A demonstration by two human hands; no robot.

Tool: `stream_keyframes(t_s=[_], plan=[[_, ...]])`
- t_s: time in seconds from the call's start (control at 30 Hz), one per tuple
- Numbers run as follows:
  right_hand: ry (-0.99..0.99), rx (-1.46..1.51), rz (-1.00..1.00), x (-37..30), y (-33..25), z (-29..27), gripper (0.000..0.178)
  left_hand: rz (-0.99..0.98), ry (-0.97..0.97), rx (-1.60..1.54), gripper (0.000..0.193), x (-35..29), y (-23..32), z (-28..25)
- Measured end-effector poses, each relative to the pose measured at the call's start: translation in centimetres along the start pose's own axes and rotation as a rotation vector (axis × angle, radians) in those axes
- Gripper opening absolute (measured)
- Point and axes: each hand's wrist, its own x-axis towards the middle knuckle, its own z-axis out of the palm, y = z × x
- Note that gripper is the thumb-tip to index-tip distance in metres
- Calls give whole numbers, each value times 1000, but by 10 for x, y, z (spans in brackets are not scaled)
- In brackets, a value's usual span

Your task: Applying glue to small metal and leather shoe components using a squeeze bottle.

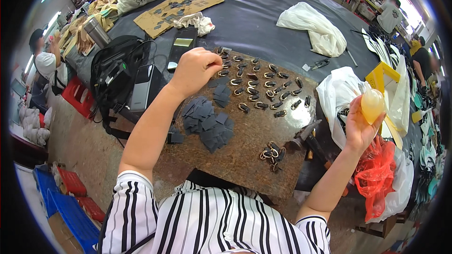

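Observation:
My left hand (198,69) is closed, its fingertips pinched at the upper left corner of a brown board (245,164); whatever they hold is hidden. Just beside it, rows of small black pieces with gold-coloured rings (270,84) lie on the board. Out to the right, my right hand (359,129) is wrapped round a rounded, translucent bottle (372,105) with yellowish contents, held up above the bags. Dark grey square patches (207,121) lie heaped at the board's left side. A small cluster of ringed pieces (273,154) sits near the board's front edge.
A hammer (305,134) lies at the board's right edge, near white and red plastic bags (375,174) and a yellow box (383,77). Left stand a black backpack (115,68), a phone (142,88) and a steel flask (96,32). Cardboard (202,0) lies farther back. Other people work around the table.

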Motion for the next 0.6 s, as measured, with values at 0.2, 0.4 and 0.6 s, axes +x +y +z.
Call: stream_keyframes(t_s=[0.2, 0.4, 0.6], plan=[[-44, -30, 68, 3, 0, -7, 37, 13, -69, 16, 7, -11, -12, 0], [1, -54, 40, 1, 6, -3, 42, 182, -60, 30, 7, -6, -11, 12], [-3, -63, 64, 1, 6, -2, 42, 309, -42, 172, 6, -2, -5, 22]])
